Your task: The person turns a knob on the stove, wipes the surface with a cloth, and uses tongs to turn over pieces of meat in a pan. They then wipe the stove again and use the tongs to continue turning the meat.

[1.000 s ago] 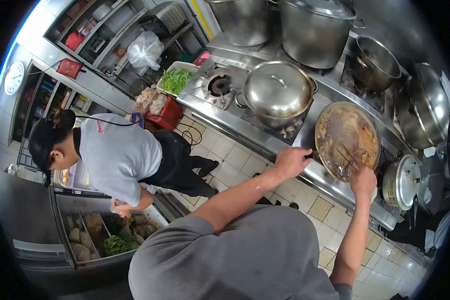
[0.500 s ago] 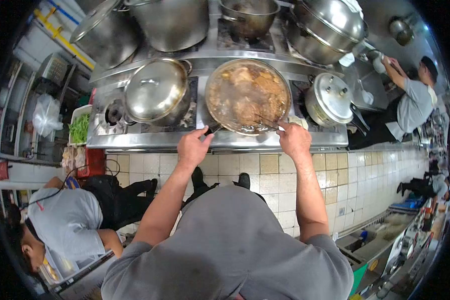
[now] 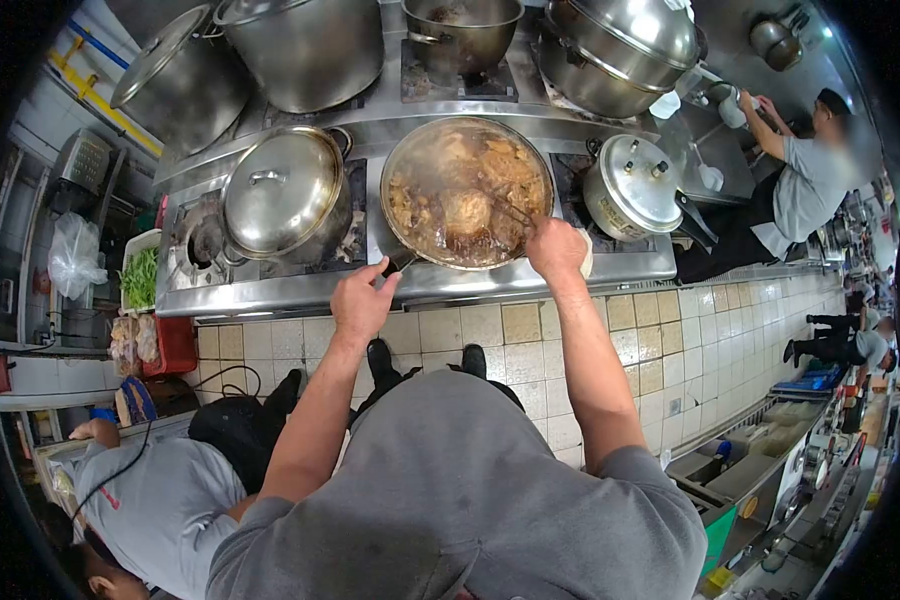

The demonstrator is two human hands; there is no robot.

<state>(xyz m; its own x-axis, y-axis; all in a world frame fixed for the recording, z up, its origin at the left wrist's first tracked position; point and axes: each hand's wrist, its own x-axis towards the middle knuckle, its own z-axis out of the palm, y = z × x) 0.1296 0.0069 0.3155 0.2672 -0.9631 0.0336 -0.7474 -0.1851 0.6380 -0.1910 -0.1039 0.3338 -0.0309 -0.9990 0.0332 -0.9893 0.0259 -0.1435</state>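
Observation:
A wide round pan (image 3: 390, 222) of simmering brown broth and meat sits on the stove in front of me. My left hand (image 3: 362, 305) grips the pan's short dark handle (image 3: 397, 266) at its near left edge. Over the near right rim, my right hand (image 3: 557, 248) is closed around thin dark sticks that look like chopsticks (image 3: 511, 211). Their tips reach into the broth beside a large pale brown lump of meat (image 3: 465, 212). Steam blurs part of the pan's contents.
A lidded pot (image 3: 282, 190) stands left of the pan, and a pressure cooker (image 3: 630, 188) right of it. Large pots (image 3: 315, 55) line the back. One co-worker (image 3: 160, 490) bends at lower left; another (image 3: 815, 165) works at far right.
My right hand has moved farther over the pan, carrying the chopsticks inward. The pale lump of meat shows more at the surface. The camera view has shifted, and the left co-worker bends lower.

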